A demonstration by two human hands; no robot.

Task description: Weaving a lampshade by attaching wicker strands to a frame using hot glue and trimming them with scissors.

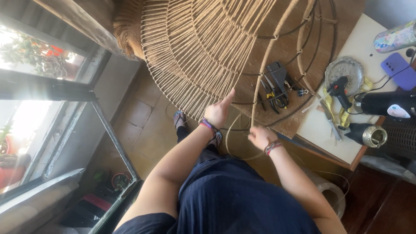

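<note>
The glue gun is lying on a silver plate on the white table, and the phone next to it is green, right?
Not quite. The head view shows the glue gun on the silver plate on the white table, but the phone beside it is purple, not green.

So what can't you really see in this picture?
- Head view: the right hand is curled, so its fingers hide whether it grips the cord.
- The woven frame is cut off by the top edge.
- The small tools on the board are too small and piled to tell apart.
- The left hand touches the frame's rim; its fingertips blur into the cords.
- The phone runs off the right edge.
</note>
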